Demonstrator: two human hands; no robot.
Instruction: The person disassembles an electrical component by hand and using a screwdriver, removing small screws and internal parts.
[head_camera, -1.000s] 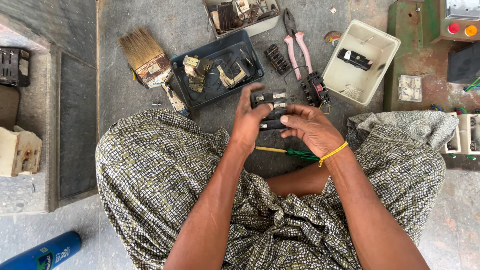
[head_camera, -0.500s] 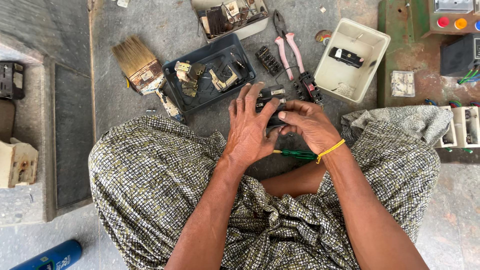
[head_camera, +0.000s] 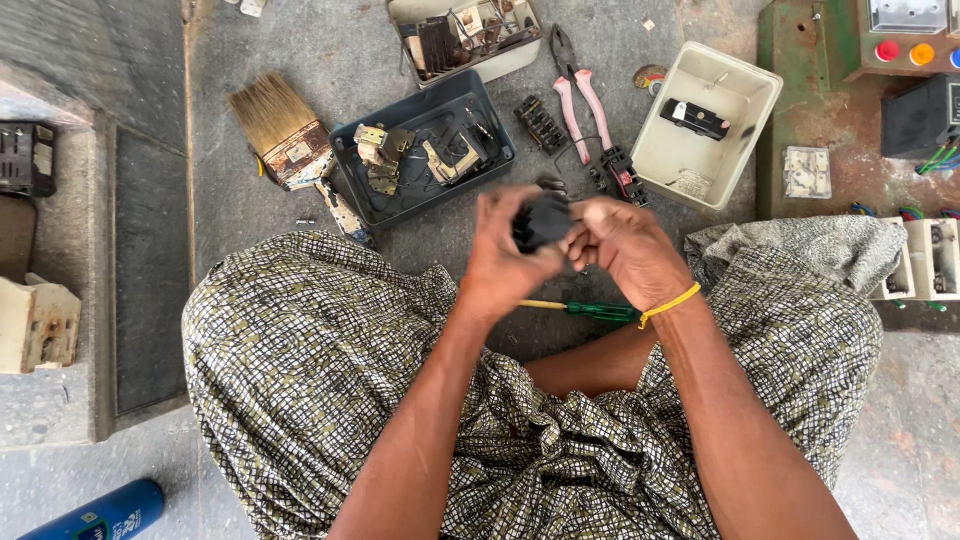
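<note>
My left hand (head_camera: 500, 255) and my right hand (head_camera: 625, 245) both grip a small black electrical part (head_camera: 543, 222) in front of me, above my crossed legs; it is blurred with motion. A yellow band circles my right wrist. Under my hands a green-handled screwdriver (head_camera: 597, 311) lies on the floor. Just beyond my hands sit a dark plastic tray (head_camera: 490, 135) holding metal contact pieces and pink-handled pliers (head_camera: 583, 95).
A paintbrush (head_camera: 285, 135) lies left of the dark tray. A cream box (head_camera: 750, 100) holds a black part at the right. Another box of parts (head_camera: 520, 55) stands at the back. A green control panel (head_camera: 850, 60) sits far right, a blue can (head_camera: 95, 512) bottom left.
My hands have drawn closer over the black part and turned it, so its metal face no longer shows. The camera view shifted slightly.
</note>
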